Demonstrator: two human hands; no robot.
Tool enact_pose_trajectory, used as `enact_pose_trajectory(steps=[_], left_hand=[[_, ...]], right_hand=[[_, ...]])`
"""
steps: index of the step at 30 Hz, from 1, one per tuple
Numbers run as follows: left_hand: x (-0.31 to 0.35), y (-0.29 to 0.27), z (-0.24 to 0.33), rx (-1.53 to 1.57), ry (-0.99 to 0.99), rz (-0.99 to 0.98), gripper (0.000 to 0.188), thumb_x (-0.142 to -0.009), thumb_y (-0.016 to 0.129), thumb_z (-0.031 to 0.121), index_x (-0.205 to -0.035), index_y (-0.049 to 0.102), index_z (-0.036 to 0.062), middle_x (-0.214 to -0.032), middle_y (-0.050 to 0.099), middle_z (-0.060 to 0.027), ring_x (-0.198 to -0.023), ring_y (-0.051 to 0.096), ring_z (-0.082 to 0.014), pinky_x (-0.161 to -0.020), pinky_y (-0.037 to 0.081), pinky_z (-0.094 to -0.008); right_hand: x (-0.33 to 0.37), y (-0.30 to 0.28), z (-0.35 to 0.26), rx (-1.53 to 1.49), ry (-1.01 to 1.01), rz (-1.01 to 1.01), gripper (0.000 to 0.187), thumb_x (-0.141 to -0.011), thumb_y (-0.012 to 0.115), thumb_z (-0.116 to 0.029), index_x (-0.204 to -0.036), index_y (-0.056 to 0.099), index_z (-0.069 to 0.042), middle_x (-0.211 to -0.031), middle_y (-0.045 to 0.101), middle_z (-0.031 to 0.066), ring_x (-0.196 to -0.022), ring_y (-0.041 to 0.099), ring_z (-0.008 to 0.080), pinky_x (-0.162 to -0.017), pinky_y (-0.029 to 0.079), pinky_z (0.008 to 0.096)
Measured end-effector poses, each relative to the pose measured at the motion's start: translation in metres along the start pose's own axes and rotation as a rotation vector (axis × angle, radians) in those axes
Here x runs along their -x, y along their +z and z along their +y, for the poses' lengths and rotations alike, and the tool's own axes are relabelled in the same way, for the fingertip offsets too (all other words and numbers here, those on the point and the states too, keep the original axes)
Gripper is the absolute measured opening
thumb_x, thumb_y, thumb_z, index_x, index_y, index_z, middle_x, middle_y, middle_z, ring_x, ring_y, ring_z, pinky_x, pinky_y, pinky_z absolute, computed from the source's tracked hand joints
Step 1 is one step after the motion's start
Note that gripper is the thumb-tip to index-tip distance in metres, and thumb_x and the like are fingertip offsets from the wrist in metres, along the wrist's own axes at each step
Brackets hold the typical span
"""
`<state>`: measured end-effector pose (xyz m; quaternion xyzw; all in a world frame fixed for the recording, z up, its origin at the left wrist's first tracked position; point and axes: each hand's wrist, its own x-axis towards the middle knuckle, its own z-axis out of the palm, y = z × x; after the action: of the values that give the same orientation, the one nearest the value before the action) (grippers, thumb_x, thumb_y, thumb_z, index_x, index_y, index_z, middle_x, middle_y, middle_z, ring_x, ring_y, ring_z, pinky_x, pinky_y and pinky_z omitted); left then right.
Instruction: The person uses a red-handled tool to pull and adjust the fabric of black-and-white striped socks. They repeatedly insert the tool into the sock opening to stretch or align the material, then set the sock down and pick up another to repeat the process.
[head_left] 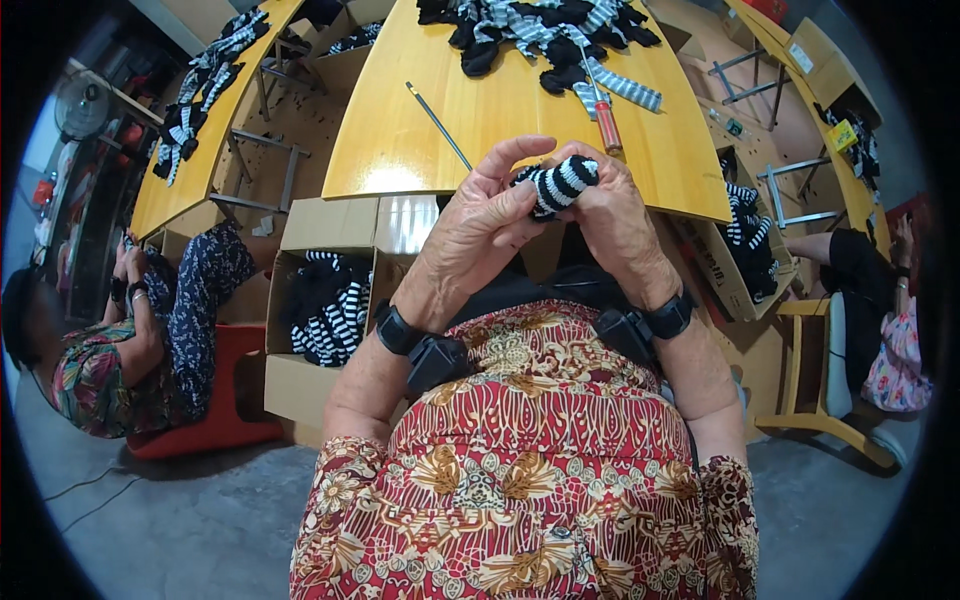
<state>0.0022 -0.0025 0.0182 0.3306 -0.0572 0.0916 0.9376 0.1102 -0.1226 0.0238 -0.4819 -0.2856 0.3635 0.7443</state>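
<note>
A small black-and-white striped knitted piece (pixel 565 187), bunched up, is held between my two hands above the table's near edge. My right hand (pixel 612 205) grips it from the right with curled fingers. The thumb of my left hand (pixel 478 215) presses against its left end, while the index finger stands raised. Whether it is a sock or a glove I cannot tell. Just beyond my right hand lies a tool with a red handle (pixel 607 128) and a thin metal shaft. A dark thin rod (pixel 437 124) rests on the table past my left hand.
The yellow table (pixel 385 150) bears a pile of striped and black knitted pieces (pixel 540 30). Open cardboard boxes of knits stand below, one at left (pixel 290 385), another at right (pixel 735 290). Other people sit at side tables, one at left (pixel 120 360), one at right (pixel 900 340).
</note>
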Motion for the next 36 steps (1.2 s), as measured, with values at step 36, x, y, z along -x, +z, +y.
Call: enact_pose_trajectory(steps=[36], left_hand=[[-0.012, -0.037, 0.018, -0.106, 0.232, 0.347, 0.027, -0.097, 0.052, 0.031, -0.099, 0.051, 0.0045, -0.084, 0.057, -0.0056, -0.080, 0.059, -0.0175, -0.078, 0.053, -0.0328]], right_hand=[[0.009, -0.012, 0.001, 0.851, -0.186, -0.233, 0.020, -0.088, 0.060, -0.017, -0.091, 0.063, 0.003, -0.075, 0.064, 0.0101, -0.070, 0.062, 0.0171, -0.067, 0.050, 0.0303]])
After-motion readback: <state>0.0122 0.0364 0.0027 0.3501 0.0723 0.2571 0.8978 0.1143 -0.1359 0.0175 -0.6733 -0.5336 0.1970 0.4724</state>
